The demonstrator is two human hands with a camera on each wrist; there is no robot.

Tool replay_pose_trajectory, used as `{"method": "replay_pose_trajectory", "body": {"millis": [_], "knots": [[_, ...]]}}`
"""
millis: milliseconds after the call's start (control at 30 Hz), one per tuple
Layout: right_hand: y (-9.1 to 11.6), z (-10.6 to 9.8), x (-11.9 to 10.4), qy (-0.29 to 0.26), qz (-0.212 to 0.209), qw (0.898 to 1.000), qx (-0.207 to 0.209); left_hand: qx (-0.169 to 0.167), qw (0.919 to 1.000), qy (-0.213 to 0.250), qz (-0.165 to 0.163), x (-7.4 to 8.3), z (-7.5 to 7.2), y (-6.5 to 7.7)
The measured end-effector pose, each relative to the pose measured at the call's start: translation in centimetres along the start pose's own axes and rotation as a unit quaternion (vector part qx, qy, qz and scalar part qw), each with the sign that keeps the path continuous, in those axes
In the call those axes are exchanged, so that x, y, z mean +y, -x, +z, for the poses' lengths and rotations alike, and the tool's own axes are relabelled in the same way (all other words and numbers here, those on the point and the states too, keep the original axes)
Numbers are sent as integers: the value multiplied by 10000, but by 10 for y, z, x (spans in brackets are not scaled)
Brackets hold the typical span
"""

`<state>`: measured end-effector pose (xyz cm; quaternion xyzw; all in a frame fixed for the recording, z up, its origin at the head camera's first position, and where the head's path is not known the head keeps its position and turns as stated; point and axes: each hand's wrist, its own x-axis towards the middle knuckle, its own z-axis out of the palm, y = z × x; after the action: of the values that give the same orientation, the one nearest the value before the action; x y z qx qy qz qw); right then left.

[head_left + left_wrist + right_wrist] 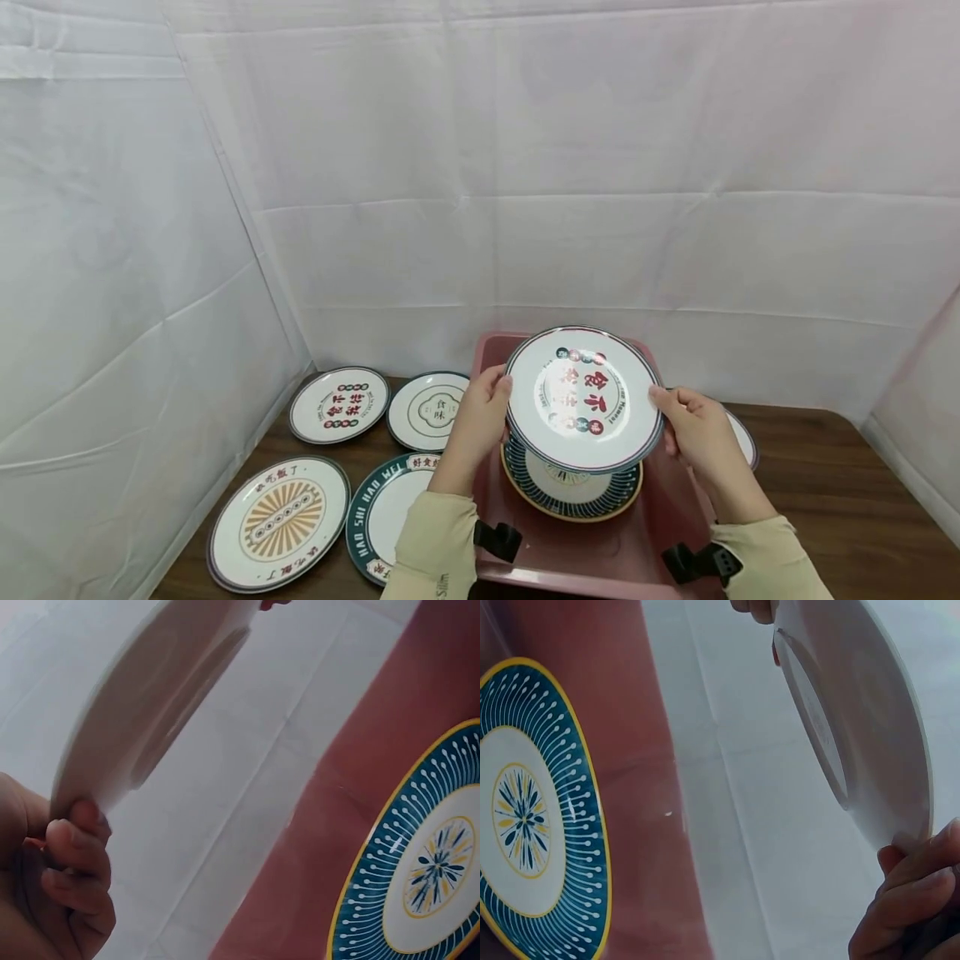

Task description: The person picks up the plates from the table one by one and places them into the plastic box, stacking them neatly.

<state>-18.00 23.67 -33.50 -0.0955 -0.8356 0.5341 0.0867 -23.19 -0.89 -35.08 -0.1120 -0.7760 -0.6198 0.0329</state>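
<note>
Both hands hold a white plate (558,417) with a dark rim line and red lettering, raised over a pink tub. The left hand (478,421) grips its left edge, thumb on top and fingers curled beneath, as the left wrist view shows. At the right edge, the right hand (701,433) pinches the plate the same way. The plate's pale underside (855,697) with its foot ring shows in the right wrist view. Below it in the tub (592,550) lies a teal-patterned plate (409,862) with a yellow rim, partly covered by the raised plate in the head view.
Several plates lie on the wooden table (832,475) at left: a red-lettered plate (341,406), a small plate with a central emblem (427,412), a sunburst plate (279,525) and a green-rimmed plate (386,517). Another plate (742,437) peeks out behind the right hand. White cloth (585,167) encloses the table.
</note>
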Motion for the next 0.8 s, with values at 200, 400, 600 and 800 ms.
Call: {"method": "replay_pose_trajectory", "body": {"millis": [200, 400, 600, 800], "knots": [[-11, 5, 10, -184, 258, 9994, 116, 548, 9933, -1004, 171, -7, 13, -7], [-20, 9, 21, -350, 346, 9986, 181, 508, 9879, -1466, -30, -8, 21, -12], [-24, 13, 24, -295, 313, 9990, 97, 506, 9860, -1582, -129, -10, 21, -15], [-32, 16, 24, -372, 309, 9988, 1, 455, 9768, -2080, -238, -21, 22, -24]]}}
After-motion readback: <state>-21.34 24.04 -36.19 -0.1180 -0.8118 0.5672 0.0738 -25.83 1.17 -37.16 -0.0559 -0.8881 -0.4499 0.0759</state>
